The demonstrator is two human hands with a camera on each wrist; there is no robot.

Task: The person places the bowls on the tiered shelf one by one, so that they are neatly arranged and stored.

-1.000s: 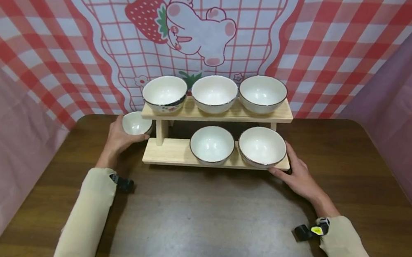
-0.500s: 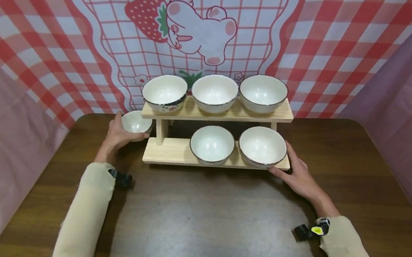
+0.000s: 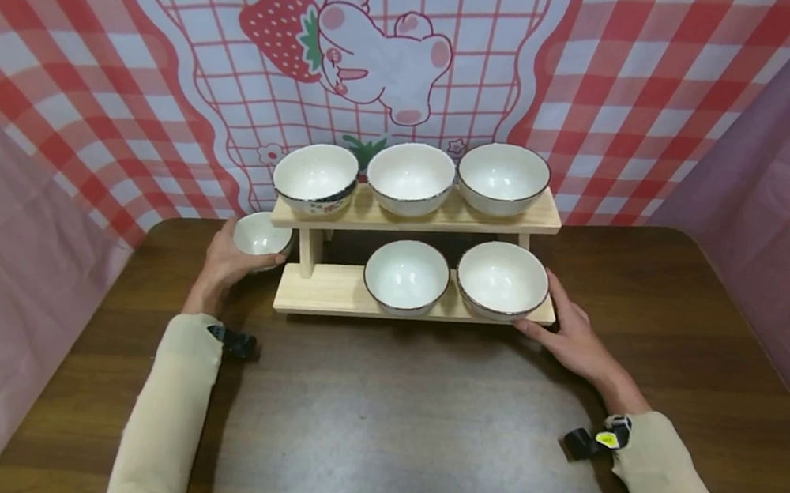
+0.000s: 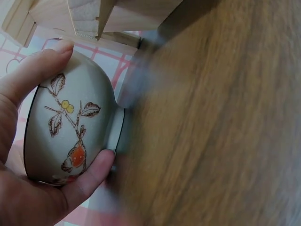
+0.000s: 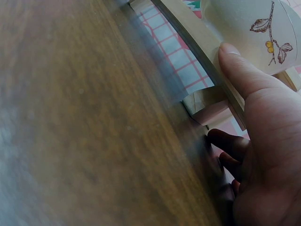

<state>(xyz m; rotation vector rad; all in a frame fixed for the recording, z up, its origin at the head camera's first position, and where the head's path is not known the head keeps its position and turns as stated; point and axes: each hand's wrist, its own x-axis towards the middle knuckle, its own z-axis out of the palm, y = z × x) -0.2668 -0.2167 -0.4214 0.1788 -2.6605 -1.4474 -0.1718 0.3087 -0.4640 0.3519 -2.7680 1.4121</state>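
My left hand [image 3: 228, 260] grips a small bowl [image 4: 75, 122] at the left end of the two-tier wooden stand [image 3: 319, 288]. The thumb lies across the side near the rim, and a finger reaches to the foot. Orange fruit, yellow berries and brown leaves decorate the bowl's outside. At the stand's right end, my right hand [image 3: 575, 339] holds the lower shelf, its thumb along the front edge and its other fingers lower, partly hidden. Right beside that thumb sits a dark-rimmed white bowl [image 3: 503, 281] on the lower shelf, with another white bowl [image 3: 406, 277] to its left.
Three more bowls line the upper shelf: a left one [image 3: 318, 175], a middle one [image 3: 412, 175] and a right one [image 3: 504, 176]. A red-and-white checked cloth [image 3: 624, 94] hangs behind. The brown wooden table [image 3: 377, 427] stretches out in front.
My left hand and its bowl have shifted only slightly beside the stand. The right hand and the bowls on the shelves keep their places.
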